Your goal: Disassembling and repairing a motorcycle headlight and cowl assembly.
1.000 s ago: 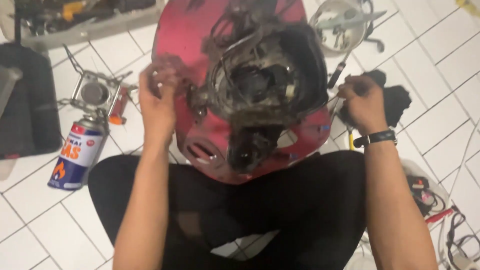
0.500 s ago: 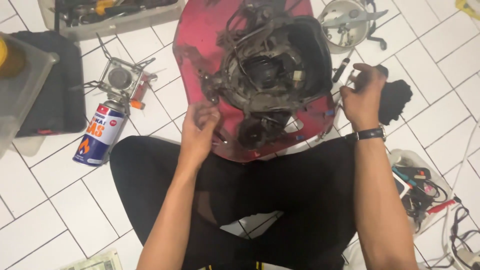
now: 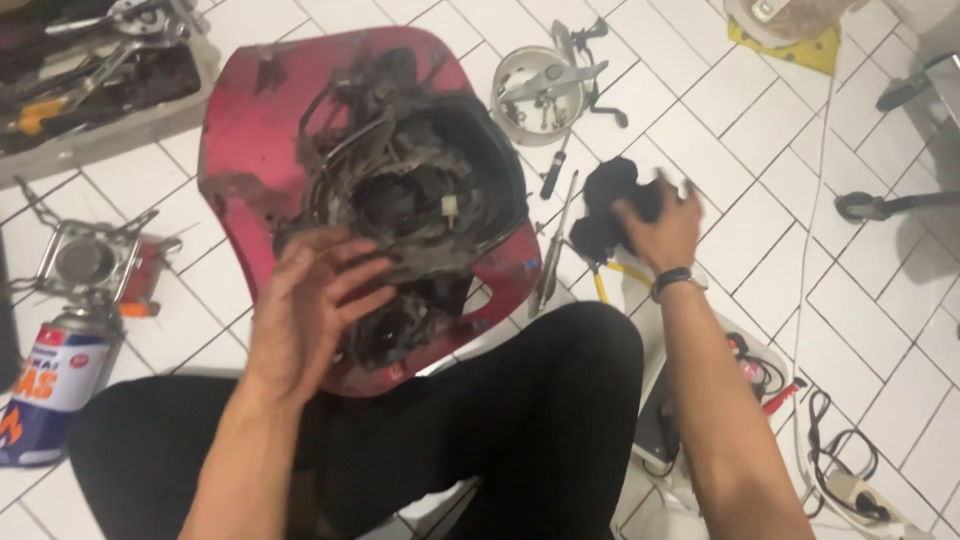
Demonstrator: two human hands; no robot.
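Head view, left hand [image 3: 305, 310] on red cowl [image 3: 250, 150], right hand [image 3: 665, 225] on black cloth [image 3: 610, 200]

A gas canister [image 3: 50, 395] lies on the white tiled floor [image 3: 880, 330] at the far left, with a small camping stove [image 3: 90, 262] just above it. A tray of tools [image 3: 95, 75] sits in the top left corner, and a metal bowl [image 3: 535, 92] holding small parts stands near the top middle, with a screwdriver [image 3: 553, 172] just below it. A tangle of cables [image 3: 835, 465] lies at the lower right.
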